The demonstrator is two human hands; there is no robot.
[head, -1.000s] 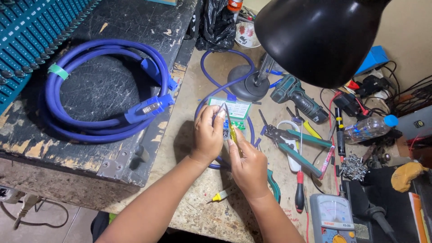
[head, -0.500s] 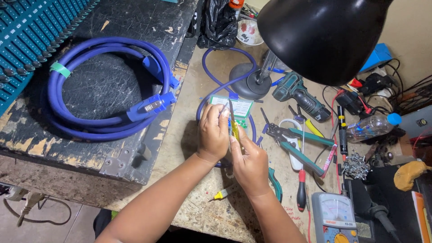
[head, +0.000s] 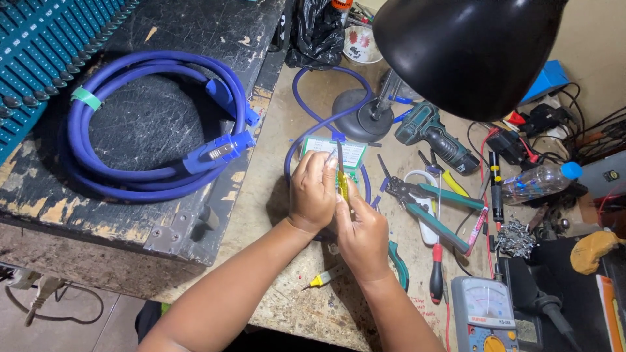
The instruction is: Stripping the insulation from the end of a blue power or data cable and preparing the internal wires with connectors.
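Observation:
My left hand (head: pixel 313 190) and my right hand (head: pixel 362 236) meet over the bench at centre. A yellow-handled screwdriver (head: pixel 341 177) stands nearly upright in my right hand, its tip up by my left fingertips. My left hand is closed around a small part at the end of a blue cable (head: pixel 293 151); the part itself is hidden by the fingers. A small green and white card (head: pixel 334 152) lies just beyond the hands.
A coiled blue cable (head: pixel 150 117) with plugs rests on a black case at left. A black lamp (head: pixel 469 45) overhangs the bench. Green-handled pliers (head: pixel 430 205), a cordless drill (head: pixel 435 138), a bottle (head: pixel 538 181), a multimeter (head: pixel 486 316) and loose screws (head: pixel 514 236) crowd the right.
Both hands have stayed together at the same spot; the screwdriver has tilted a little more upright. The view has shifted slightly.

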